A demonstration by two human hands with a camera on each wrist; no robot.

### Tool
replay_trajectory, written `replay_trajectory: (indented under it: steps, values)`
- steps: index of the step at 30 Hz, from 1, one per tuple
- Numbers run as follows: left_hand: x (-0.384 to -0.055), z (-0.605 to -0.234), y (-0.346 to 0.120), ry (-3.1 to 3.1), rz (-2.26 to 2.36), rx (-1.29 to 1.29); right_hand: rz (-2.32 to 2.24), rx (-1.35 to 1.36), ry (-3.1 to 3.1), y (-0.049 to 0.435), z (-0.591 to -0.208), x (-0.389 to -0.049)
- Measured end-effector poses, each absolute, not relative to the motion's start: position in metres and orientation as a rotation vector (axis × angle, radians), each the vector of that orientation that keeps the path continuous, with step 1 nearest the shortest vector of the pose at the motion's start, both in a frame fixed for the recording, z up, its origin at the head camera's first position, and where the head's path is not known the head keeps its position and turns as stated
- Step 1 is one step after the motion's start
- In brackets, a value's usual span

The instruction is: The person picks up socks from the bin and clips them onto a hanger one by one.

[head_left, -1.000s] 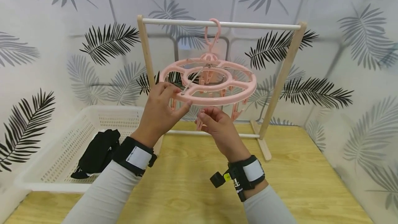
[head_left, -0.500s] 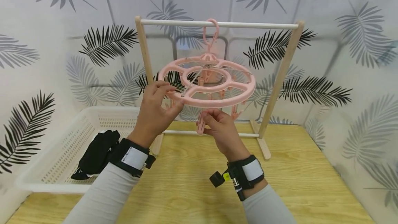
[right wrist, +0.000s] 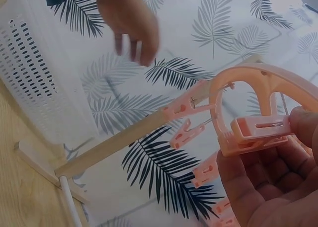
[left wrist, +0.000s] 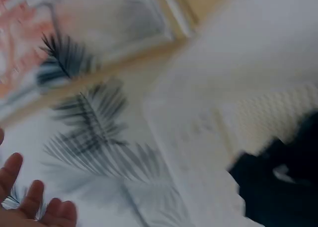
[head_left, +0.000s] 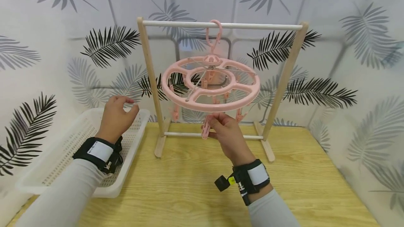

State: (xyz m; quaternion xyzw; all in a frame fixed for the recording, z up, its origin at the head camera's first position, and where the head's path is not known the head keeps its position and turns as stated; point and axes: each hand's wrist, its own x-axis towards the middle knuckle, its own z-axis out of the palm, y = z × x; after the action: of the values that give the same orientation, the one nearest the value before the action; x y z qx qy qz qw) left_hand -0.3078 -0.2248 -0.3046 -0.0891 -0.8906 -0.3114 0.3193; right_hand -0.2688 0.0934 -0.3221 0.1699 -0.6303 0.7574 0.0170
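A round pink clip hanger [head_left: 214,107] hangs by its hook from the rack's white bar. At its front edge my right hand [head_left: 225,134] pinches a pink clothespin [head_left: 206,129] between thumb and fingers; that clothespin [right wrist: 263,126] shows close up in the right wrist view. My left hand [head_left: 117,117] is in the air over the white basket [head_left: 126,176], apart from the hanger, fingers loosely bent and holding nothing. Black cloth [left wrist: 278,192] lies in the basket in the left wrist view; in the head view my left wrist and arm mostly hide it.
The rack has wooden posts [head_left: 285,80], a white top bar [head_left: 258,26] and feet on the wood-grain table [head_left: 189,185]. Other pink clothespins [right wrist: 186,135] dangle from the hanger. A leaf-patterned sheet [head_left: 372,122] stands behind and at both sides.
My left hand has let go of the hanger's left rim and moved left over the basket. My right hand stays at the front edge with the clothespin, slightly lower than before.
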Motion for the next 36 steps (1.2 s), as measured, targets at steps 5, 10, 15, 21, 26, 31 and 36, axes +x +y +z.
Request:
replay_trajectory:
  steps: [5, 10, 15, 21, 26, 31, 36]
  values:
    - [-0.314, -0.315, -0.273, -2.709, -0.729, -0.072, 2.352, 0.533, -1.949, 0.093, -0.324, -0.269]
    - [-0.324, -0.340, -0.298, -2.854, -0.610, 0.030, 2.350, 0.573, -1.954, 0.096, -0.324, -0.269]
    - [-0.334, -0.372, -0.294, -3.018, -0.444, 0.037, 2.340, 0.563, -1.950, 0.100, -0.324, -0.269]
    - [-0.335, -0.396, -0.305, -3.194, -0.210, 0.126, 2.360, 0.614, -1.975, 0.097, -0.326, -0.267]
    - [-0.334, -0.407, -0.316, -3.110, -0.309, 0.302, 2.361, 0.620, -2.001, 0.099, -0.327, -0.267]
    - [-0.331, -0.407, -0.321, -3.005, -0.406, 0.337, 2.354, 0.638, -1.992, 0.101, -0.327, -0.268]
    - [-0.329, -0.402, -0.321, -2.891, -0.422, 0.295, 2.348, 0.621, -1.997, 0.103, -0.326, -0.270]
